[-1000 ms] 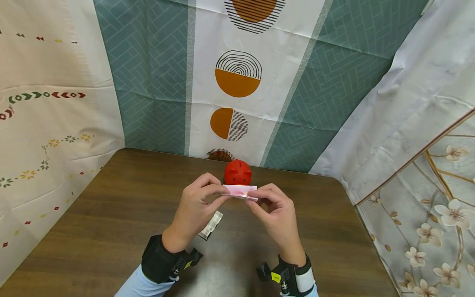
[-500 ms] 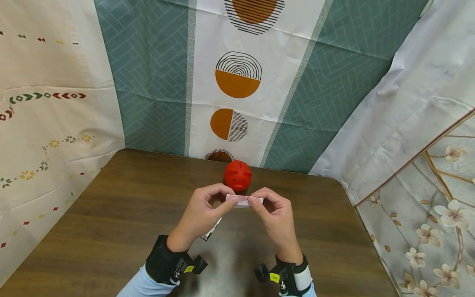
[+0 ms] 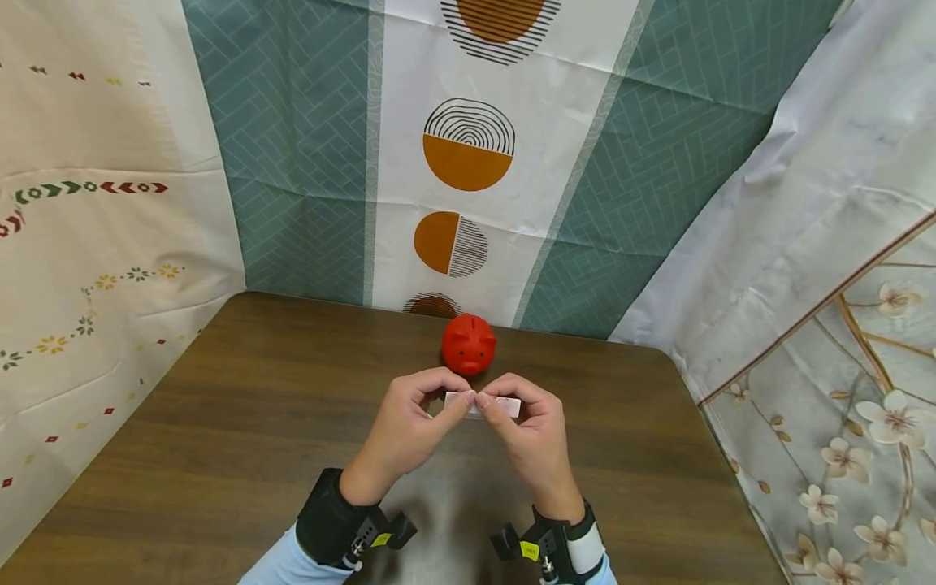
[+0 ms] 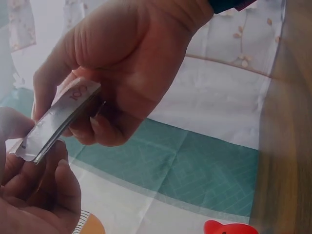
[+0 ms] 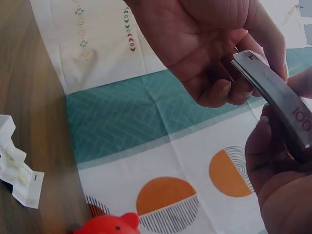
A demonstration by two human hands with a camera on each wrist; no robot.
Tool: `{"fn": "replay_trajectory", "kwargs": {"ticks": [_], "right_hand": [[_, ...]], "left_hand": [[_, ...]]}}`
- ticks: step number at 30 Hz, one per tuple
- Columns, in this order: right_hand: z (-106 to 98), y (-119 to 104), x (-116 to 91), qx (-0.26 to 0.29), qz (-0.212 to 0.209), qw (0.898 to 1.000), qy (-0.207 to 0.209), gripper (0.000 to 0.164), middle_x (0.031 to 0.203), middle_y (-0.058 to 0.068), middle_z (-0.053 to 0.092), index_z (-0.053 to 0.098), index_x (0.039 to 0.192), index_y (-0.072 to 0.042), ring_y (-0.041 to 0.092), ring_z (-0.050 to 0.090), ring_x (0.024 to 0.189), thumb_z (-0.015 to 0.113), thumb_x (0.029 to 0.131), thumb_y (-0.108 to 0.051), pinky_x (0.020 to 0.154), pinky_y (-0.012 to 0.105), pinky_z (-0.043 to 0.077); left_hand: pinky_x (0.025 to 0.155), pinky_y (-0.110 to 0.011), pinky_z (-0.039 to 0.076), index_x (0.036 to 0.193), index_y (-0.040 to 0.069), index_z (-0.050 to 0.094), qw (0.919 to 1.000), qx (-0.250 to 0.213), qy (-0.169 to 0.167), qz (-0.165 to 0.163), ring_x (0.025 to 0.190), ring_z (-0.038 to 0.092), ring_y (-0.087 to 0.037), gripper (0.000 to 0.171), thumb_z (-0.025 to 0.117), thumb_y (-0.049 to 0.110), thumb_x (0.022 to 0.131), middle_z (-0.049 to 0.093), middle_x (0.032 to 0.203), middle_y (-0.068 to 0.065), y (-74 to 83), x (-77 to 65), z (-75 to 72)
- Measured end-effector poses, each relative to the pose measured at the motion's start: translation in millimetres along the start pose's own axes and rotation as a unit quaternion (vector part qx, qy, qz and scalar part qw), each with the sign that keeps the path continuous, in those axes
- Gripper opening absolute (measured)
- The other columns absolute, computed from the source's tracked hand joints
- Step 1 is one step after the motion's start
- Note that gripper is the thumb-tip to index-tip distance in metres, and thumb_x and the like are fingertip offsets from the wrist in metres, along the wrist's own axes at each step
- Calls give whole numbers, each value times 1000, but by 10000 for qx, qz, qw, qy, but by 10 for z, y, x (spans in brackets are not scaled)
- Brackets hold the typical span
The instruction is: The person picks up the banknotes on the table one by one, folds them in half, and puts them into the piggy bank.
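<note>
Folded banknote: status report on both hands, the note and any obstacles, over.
Left hand and right hand both pinch folded banknote. Note held above table, near red piggy bank. No obstacle seen between note and piggy bank.

A red piggy bank [image 3: 468,345] is standing near the far edge of the wooden table [image 3: 292,390], where a creased paper slip [image 5: 18,165] is also lying. Behind, a teal-and-white cloth [image 3: 307,162] is hanging between a cream patterned cloth [image 3: 110,317] and a white flowered cloth [image 3: 819,325].
</note>
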State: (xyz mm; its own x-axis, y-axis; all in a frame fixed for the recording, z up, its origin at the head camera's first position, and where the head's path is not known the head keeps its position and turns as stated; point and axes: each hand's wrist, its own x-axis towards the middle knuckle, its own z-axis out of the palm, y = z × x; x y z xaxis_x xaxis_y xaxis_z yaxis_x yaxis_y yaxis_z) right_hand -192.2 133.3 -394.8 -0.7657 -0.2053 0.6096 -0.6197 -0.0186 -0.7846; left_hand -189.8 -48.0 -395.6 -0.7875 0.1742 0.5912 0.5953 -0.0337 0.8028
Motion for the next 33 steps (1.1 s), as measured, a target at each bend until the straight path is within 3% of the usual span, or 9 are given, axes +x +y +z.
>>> {"fn": "replay_trajectory", "kwargs": {"ticks": [8, 17, 23, 29, 33], "right_hand": [[50, -5, 2, 150, -301, 9994, 101, 13, 80, 6, 62, 69, 93, 1, 16, 52, 70, 62, 93, 11, 54, 28, 47], [51, 0, 1, 256, -363, 9987, 250, 13, 84, 7, 67, 70, 93, 4, 17, 57, 75, 59, 94, 10, 59, 29, 53], [32, 27, 3, 363, -450, 9972, 466, 10, 86, 1, 69, 68, 92, 6, 16, 60, 77, 59, 94, 10, 64, 24, 53], [22, 27, -2, 349, -437, 9967, 595, 9, 86, 0, 70, 68, 91, 8, 17, 60, 76, 60, 95, 9, 61, 26, 53], [17, 12, -5, 312, -325, 9964, 721, 9, 87, -4, 71, 68, 91, 8, 16, 60, 77, 60, 96, 6, 62, 25, 52]], "left_hand": [[60, -25, 51, 92, 12, 72, 9992, 94, 46, 383, 71, 57, -12, 10, 70, 3, 95, 69, 82, -2, 28, 6, 7], [55, -24, 45, 90, 14, 75, 9981, 295, 284, 461, 67, 56, -10, 11, 74, 3, 92, 72, 82, -1, 53, 10, -13], [61, -26, 55, 93, 7, 76, 9983, 129, 414, 384, 71, 62, -13, 10, 71, -1, 92, 75, 84, -8, 47, 6, -30], [62, -26, 56, 95, 6, 77, 9986, 109, 432, 278, 72, 62, -14, 9, 71, 0, 93, 75, 85, -9, 42, 0, -44], [70, -26, 59, 95, 4, 76, 9982, 77, 526, 264, 74, 63, -15, 9, 70, -1, 93, 74, 84, -10, 47, 6, -61]]}}
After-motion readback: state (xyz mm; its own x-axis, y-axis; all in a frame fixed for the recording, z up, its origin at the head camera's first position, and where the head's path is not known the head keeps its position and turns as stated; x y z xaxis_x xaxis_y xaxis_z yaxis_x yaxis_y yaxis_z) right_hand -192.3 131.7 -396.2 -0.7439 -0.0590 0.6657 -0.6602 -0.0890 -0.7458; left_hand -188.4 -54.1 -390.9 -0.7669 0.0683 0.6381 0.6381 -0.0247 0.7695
